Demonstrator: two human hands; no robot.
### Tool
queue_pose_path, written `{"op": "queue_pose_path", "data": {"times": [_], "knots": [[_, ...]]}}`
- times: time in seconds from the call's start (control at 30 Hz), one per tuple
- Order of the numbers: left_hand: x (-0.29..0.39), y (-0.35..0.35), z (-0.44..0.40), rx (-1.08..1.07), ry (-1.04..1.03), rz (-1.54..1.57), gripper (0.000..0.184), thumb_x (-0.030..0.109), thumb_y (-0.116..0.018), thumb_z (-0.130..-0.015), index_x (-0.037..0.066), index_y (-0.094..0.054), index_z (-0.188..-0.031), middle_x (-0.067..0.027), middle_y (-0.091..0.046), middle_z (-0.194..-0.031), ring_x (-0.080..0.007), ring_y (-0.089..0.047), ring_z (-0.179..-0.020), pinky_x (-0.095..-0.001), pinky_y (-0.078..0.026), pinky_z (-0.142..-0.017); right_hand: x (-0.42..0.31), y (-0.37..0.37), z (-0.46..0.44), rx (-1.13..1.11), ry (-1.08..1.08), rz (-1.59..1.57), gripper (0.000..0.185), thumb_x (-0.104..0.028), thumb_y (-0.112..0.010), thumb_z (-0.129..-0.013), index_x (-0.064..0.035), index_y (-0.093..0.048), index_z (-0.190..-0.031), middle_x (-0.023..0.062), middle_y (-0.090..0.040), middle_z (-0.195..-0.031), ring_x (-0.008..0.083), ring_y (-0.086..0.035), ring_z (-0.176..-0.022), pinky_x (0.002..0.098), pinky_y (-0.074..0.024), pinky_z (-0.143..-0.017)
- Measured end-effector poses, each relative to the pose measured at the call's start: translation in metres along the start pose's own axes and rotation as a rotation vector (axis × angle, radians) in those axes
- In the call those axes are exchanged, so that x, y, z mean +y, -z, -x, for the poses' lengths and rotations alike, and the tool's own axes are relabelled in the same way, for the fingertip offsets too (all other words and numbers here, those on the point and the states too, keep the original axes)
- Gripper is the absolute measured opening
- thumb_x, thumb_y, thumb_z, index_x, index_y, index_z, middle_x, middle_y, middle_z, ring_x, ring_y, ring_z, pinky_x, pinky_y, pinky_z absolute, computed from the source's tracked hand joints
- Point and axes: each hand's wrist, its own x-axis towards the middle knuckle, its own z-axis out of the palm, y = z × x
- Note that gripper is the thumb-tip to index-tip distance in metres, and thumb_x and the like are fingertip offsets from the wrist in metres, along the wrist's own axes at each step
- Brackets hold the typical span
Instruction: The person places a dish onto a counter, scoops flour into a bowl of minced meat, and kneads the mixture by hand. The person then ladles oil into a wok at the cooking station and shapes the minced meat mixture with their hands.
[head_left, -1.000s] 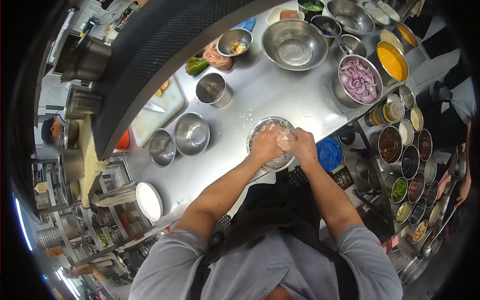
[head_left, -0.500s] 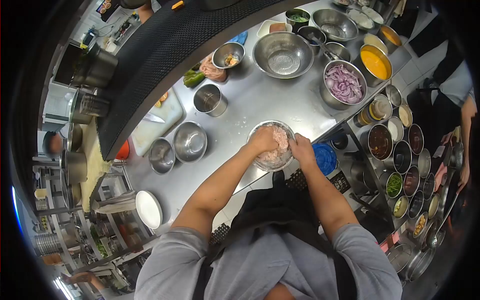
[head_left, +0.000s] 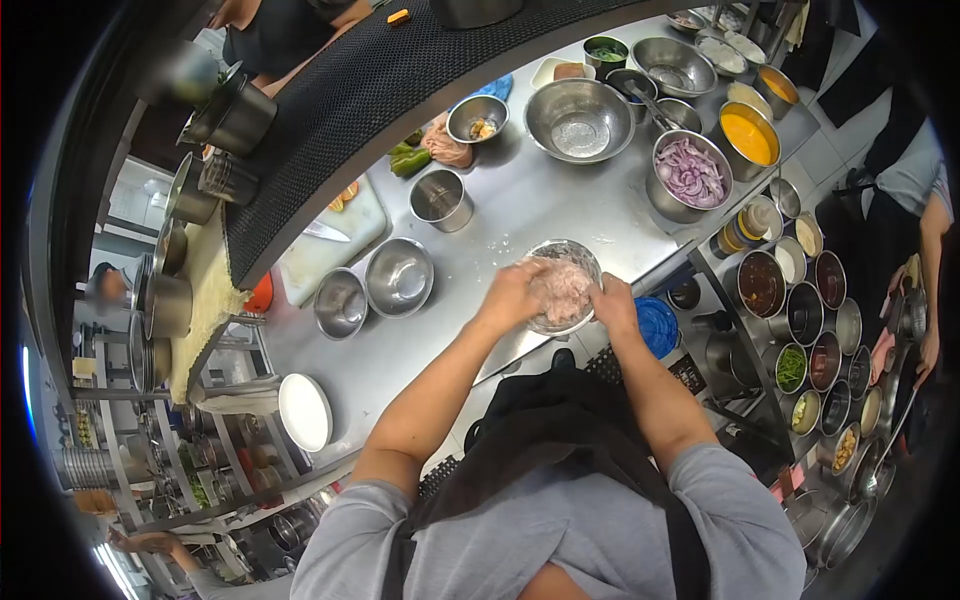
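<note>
A metal bowl [head_left: 590, 262] of pale pink raw meat [head_left: 565, 290] is at the near edge of the steel table. At the bowl's left side my left hand [head_left: 514, 294] has its fingers curled into the meat, the tips partly hidden. My right hand [head_left: 614, 304] grips the bowl's right rim, thumb and fingers closed on it. White powdery specks lie on the table just behind the bowl. To the left stand a tall metal pot [head_left: 441, 214] and two small steel bowls, one of them the larger bowl [head_left: 400, 262].
A cutting board [head_left: 310, 265] with a knife [head_left: 326, 232] lies at left, near a white dish [head_left: 305, 413]. Sliced purple onions [head_left: 690, 172] fill a pot at right. A dark curved shelf [head_left: 340, 130] overhangs the back. Another person's arm [head_left: 933, 290] shows at far right.
The view has shifted, so the table things sit a little farther right. My left hand has drawn back slightly from the bowl's middle, exposing more meat. My right hand stays on the rim.
</note>
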Motion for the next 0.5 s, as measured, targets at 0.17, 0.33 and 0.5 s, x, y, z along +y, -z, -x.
{"op": "queue_pose_path", "data": {"times": [0.17, 0.33, 0.5], "knots": [[-0.003, 0.009, -0.010, -0.160, 0.553, 0.061, 0.058, 0.029, -0.066, -0.081, 0.002, -0.050, -0.130, -0.0187, -0.058, -0.122, -0.0260, -0.059, -0.109, -0.0338, -0.048, -0.090, -0.052, 0.025, 0.031, 0.083, 0.206, 0.103, 0.029, -0.022, -0.053, -0.079, 0.0066, -0.055, -0.076, 0.0331, -0.056, -0.072, 0.0484, -0.058, -0.072, 0.0513, -0.0460, -0.067], [0.004, -0.013, -0.014, -0.164, 0.532, 0.618, 0.054, 0.016, -0.064, -0.082, 0.001, -0.046, -0.131, -0.0143, -0.056, -0.124, -0.0215, -0.053, -0.115, -0.0317, -0.044, -0.095, -0.079, 0.038, 0.042, 0.117, 0.286, 0.098, 0.025, -0.018, -0.054, -0.079, 0.0058, -0.053, -0.073, 0.0318, -0.055, -0.065, 0.0488, -0.057, -0.067, 0.0519, -0.0458, -0.062], [0.013, -0.035, -0.021, -0.028, 0.556, 1.116, 0.048, 0.005, -0.064, -0.079, -0.002, -0.049, -0.125, -0.0133, -0.061, -0.114, -0.0204, -0.061, -0.101, -0.0311, -0.051, -0.086, -0.073, 0.040, 0.041, 0.204, 0.308, 0.108, 0.025, -0.017, -0.054, -0.078, 0.0062, -0.051, -0.069, 0.0296, -0.052, -0.059, 0.0453, -0.054, -0.057, 0.0483, -0.0436, -0.057]]}}
